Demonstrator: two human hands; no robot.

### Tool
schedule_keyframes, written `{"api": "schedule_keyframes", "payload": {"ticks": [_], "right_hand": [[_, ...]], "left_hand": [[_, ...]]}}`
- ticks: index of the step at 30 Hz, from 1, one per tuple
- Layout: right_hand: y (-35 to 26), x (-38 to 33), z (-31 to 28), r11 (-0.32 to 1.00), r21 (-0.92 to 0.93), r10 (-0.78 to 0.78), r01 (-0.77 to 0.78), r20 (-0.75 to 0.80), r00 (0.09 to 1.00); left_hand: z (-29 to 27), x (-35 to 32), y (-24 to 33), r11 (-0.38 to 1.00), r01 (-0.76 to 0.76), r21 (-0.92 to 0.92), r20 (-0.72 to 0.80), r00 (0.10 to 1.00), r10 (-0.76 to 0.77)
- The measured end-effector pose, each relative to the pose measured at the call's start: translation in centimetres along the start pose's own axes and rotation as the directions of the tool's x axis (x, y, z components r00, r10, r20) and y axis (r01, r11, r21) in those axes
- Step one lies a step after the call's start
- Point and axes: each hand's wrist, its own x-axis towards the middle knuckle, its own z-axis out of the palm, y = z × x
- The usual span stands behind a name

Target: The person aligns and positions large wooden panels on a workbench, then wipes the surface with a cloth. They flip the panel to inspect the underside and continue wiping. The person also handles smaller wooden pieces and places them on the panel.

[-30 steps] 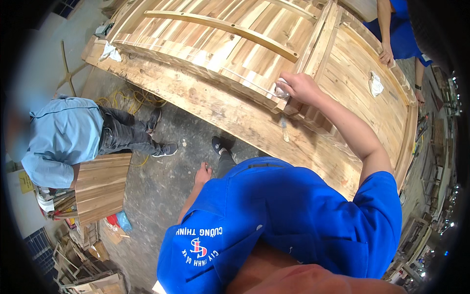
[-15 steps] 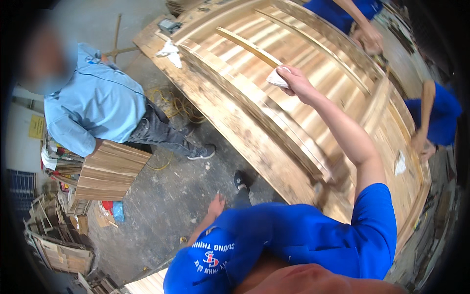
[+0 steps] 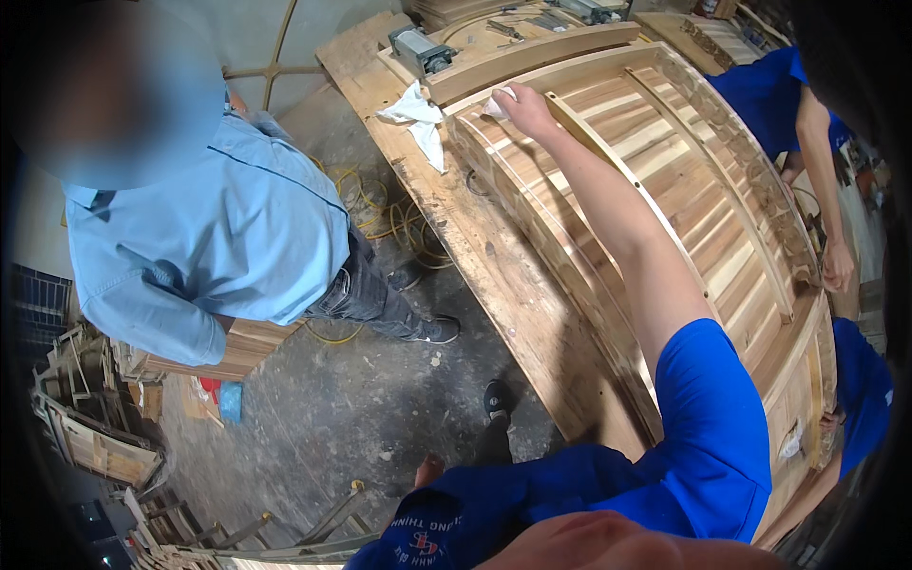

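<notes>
Head view: our right hand (image 3: 528, 106) closes its fingers around a bunched white cloth (image 3: 495, 103), gripping it at the far-left corner of a slatted wooden panel (image 3: 660, 152), just beside the end of a pale slat (image 3: 635, 182). Our left hand (image 3: 429, 469) hangs low beside the body, mostly hidden; we cannot tell whether it holds anything. The panel lies on a long workbench (image 3: 518, 304), where a second white cloth (image 3: 421, 119) rests near a grey metal tool (image 3: 418, 52). A co-worker in light blue (image 3: 209, 228) stands at left; another worker's hand (image 3: 837, 264) shows at the panel's far side. Half a second ago our cloth hangs over the slat's middle; now it is at the corner, bringing the wipe, we judge, to that end. Our view has swung too, and the light-blue shirt looms larger.
</notes>
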Motion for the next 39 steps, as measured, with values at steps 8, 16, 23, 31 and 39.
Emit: {"api": "schedule_keyframes", "payload": {"ticks": [8,16,23,31,39], "right_hand": [[0.7,2.4,1.0,0.977,-0.209,-0.035,0.046,0.06,0.998],[0.0,-4.3,-3.2,0.97,-0.231,-0.041,0.078,0.159,0.986],[0.5,-12.5,-8.5,0.965,-0.243,-0.058,0.101,0.178,0.982],[0.7,-24.3,-16.1,0.97,-0.243,0.052,0.009,0.244,0.968],[0.5,-36.2,-22.9,0.963,-0.267,0.087,-0.022,0.232,0.969]], "left_hand": [[-1.2,3.2,0.9,0.899,-0.299,0.321,0.082,0.954,0.288],[-1.7,2.7,2.6,0.999,-0.046,0.001,0.021,0.999,0.046],[-0.5,1.6,2.8,0.935,-0.202,0.291,0.099,0.979,0.181],[2.0,-0.4,2.5,0.991,-0.129,0.019,-0.006,0.992,0.13],[5.8,-0.9,3.0,0.981,-0.19,0.044,-0.017,0.981,0.191]]}}
